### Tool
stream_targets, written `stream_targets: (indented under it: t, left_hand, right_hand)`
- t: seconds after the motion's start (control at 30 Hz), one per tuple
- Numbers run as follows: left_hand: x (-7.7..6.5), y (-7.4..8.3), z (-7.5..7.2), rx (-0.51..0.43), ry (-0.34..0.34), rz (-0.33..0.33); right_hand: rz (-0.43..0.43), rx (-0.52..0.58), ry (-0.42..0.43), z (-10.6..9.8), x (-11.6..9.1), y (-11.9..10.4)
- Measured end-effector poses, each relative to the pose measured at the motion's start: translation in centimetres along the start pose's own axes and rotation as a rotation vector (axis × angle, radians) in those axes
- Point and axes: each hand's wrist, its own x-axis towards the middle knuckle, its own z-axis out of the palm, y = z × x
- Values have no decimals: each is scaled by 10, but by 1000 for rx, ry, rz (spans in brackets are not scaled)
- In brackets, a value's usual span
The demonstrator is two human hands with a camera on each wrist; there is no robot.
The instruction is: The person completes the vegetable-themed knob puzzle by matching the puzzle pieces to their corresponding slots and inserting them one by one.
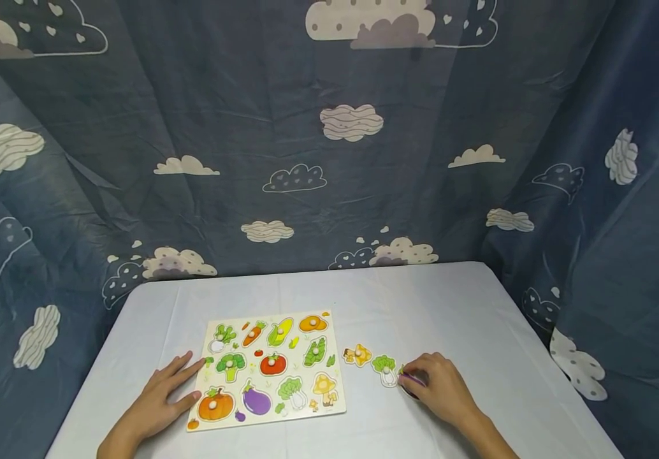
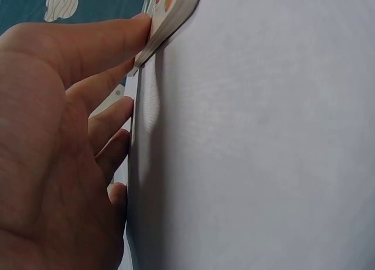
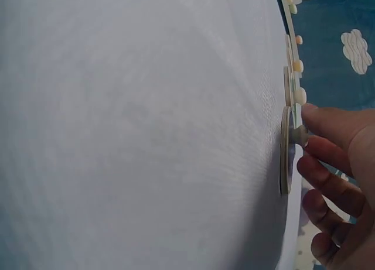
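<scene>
A wooden vegetable puzzle board [image 1: 268, 376] lies on the table, with my left hand [image 1: 160, 398] at its left edge. The fingers of that hand are extended, and the thumb touches the board's side in the left wrist view. Right of the board, my right hand [image 1: 441, 387] pinches the knob [image 3: 300, 135] of a purple eggplant puzzle piece [image 1: 412, 380] between thumb and index finger. The hand covers most of this piece in the head view. A leafy green vegetable piece [image 1: 385, 370] lies beside it, and a mushroom piece [image 1: 358, 354] sits nearer the board.
Knobbed pieces such as the pumpkin [image 1: 215, 405], broccoli [image 1: 231, 364] and tomato [image 1: 273, 364] sit in the board. Its printed eggplant [image 1: 257, 400], leafy green [image 1: 292, 390] and mushroom [image 1: 324, 386] spots show no knobs. A white cloth [image 1: 421, 306] covers the table; a cloud-patterned curtain [image 1: 283, 83] hangs behind.
</scene>
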Motion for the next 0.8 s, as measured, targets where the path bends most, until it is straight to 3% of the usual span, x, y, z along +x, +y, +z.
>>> stream_targets:
  t: [0.43,0.8]
  left_hand:
    - [-3,1,0,-18,9,16]
    - [-3,-2,1,-7,73,73]
  right_hand:
    - [118,-13,-71,-2,-11,0]
    - [88,62,-39,-2,-16,6]
